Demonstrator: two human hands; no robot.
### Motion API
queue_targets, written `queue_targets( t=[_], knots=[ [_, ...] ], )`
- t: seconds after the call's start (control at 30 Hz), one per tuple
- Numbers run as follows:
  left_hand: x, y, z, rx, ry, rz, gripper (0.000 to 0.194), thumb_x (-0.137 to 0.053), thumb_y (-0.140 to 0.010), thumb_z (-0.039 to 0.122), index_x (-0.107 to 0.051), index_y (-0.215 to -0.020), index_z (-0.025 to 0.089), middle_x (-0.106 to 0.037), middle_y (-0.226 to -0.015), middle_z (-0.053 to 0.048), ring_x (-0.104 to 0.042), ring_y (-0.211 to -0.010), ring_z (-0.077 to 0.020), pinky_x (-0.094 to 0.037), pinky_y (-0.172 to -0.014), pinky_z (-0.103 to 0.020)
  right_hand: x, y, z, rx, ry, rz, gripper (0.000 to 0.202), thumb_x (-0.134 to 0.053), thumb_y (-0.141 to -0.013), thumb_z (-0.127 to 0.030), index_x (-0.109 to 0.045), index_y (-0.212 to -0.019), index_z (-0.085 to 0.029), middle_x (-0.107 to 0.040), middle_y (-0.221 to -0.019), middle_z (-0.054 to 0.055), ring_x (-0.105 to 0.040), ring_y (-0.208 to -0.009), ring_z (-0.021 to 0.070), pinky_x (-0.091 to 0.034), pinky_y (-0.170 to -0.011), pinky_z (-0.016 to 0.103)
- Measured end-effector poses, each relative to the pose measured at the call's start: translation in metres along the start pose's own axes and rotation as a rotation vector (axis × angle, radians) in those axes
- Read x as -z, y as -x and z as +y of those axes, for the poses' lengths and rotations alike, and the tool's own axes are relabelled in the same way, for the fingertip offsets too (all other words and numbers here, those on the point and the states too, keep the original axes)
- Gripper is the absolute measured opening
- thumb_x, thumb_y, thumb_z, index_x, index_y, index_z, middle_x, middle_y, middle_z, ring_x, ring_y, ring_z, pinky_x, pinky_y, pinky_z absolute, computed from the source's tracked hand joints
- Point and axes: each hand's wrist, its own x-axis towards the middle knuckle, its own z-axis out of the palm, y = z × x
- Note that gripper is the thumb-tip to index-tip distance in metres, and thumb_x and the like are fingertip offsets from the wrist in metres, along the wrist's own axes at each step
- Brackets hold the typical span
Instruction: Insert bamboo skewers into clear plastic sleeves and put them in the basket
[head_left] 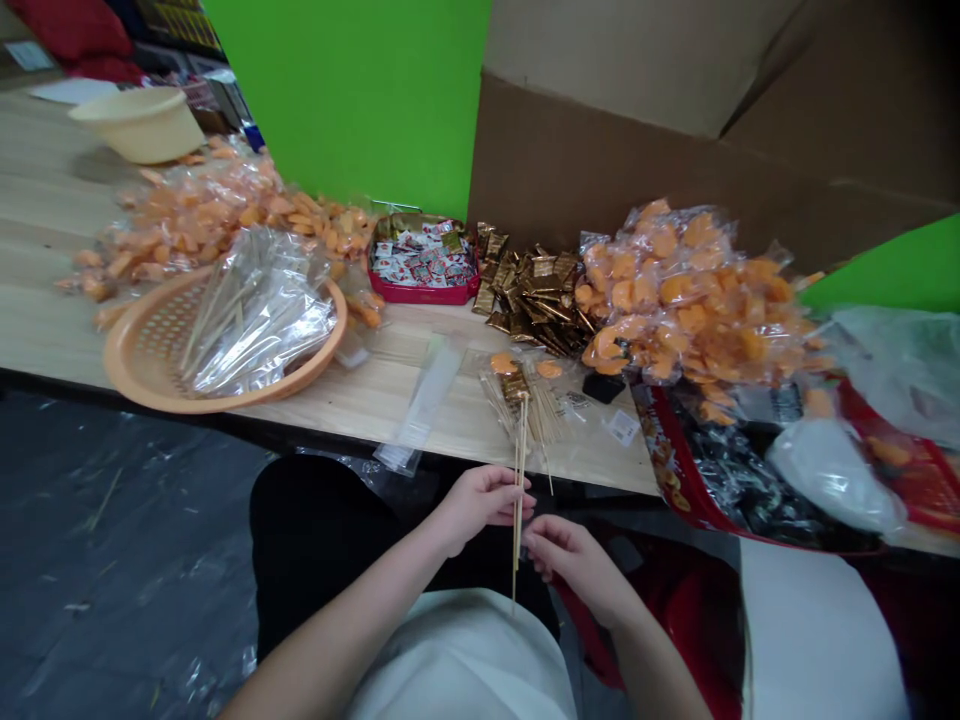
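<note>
My left hand [491, 498] is closed round a few thin wooden sticks [521, 440], held upright just off the table's front edge. Close to their lower part, my right hand [561, 550] has thumb and fingers pinched together; whatever lies between them is too small to make out. Beyond the sticks' upper ends, more loose sticks [544, 405] lie on the table. Two orange pieces [503, 363] and a gold-brown sachet lie beside them. To the left are flat clear plastic sleeves [429, 395].
An orange basket [339, 330] holds plastic-wrapped sticks. Behind stand a red tin [420, 293] of small printed packets and a heap of gold-brown sachets [536, 290]. Bagged orange pieces [682, 285] pile up on the right, above a red tray [671, 490]. A cream bowl [142, 125] sits far left.
</note>
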Motion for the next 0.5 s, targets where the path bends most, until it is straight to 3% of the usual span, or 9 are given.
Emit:
queue_targets(
  t=[0.1,0.2,0.27,0.37,0.43,0.5],
  knots=[
    [0.001,0.009,0.010,-0.026,0.038,0.021,0.030,-0.068,-0.071,0.032,-0.059,-0.092,0.014,-0.066,-0.082,-0.006,-0.067,-0.079,-0.0195,-0.050,-0.075,-0.034,0.016,0.006,-0.004,0.065,0.088,-0.046,0.022,-0.060,-0.076,-0.038,-0.058,-0.072,-0.017,-0.052,-0.062,-0.003,-0.047,-0.054,0.0087,-0.040,-0.051,0.020],
    [0.001,0.015,0.015,-0.076,0.036,0.053,0.027,-0.066,-0.073,0.032,-0.057,-0.091,0.014,-0.065,-0.082,-0.005,-0.067,-0.079,-0.0194,-0.050,-0.075,-0.033,0.034,0.004,0.007,0.062,0.132,-0.087,0.022,-0.053,-0.080,-0.036,-0.063,-0.082,-0.017,-0.057,-0.063,-0.001,-0.051,-0.055,0.0106,-0.043,-0.053,0.022],
    [0.002,0.018,0.016,-0.111,0.034,0.058,0.026,-0.065,-0.074,0.032,-0.057,-0.091,0.014,-0.064,-0.084,-0.006,-0.068,-0.079,-0.0195,-0.051,-0.076,-0.033,0.042,-0.003,0.022,0.048,0.232,0.063,0.031,-0.045,-0.082,-0.037,-0.065,-0.085,-0.014,-0.060,-0.061,0.001,-0.053,-0.052,0.0118,-0.045,-0.051,0.023],
    [0.006,0.023,0.016,-0.121,0.007,0.065,0.026,-0.065,-0.074,0.032,-0.057,-0.091,0.014,-0.064,-0.084,-0.005,-0.068,-0.076,-0.0194,-0.051,-0.074,-0.033,0.046,-0.014,0.043,0.055,0.408,0.300,0.038,-0.043,-0.081,-0.038,-0.069,-0.072,-0.011,-0.064,-0.060,0.008,-0.058,-0.057,0.0163,-0.047,-0.055,0.028],
    [0.009,0.025,0.017,-0.113,-0.032,0.071,0.026,-0.066,-0.073,0.031,-0.057,-0.091,0.014,-0.063,-0.082,-0.004,-0.068,-0.073,-0.0185,-0.052,-0.071,-0.031,0.044,-0.019,0.045,0.060,0.459,0.359,0.031,-0.051,-0.077,-0.035,-0.069,-0.065,-0.013,-0.065,-0.062,0.011,-0.061,-0.066,0.0212,-0.048,-0.064,0.034],
    [0.009,0.026,0.017,-0.096,-0.063,0.061,0.026,-0.066,-0.073,0.030,-0.057,-0.091,0.014,-0.063,-0.080,-0.004,-0.068,-0.070,-0.0175,-0.051,-0.069,-0.030,0.039,-0.020,0.031,0.111,0.484,0.423,0.022,-0.057,-0.075,-0.034,-0.069,-0.070,-0.017,-0.067,-0.072,0.012,-0.061,-0.076,0.0245,-0.046,-0.072,0.037]
  ],
)
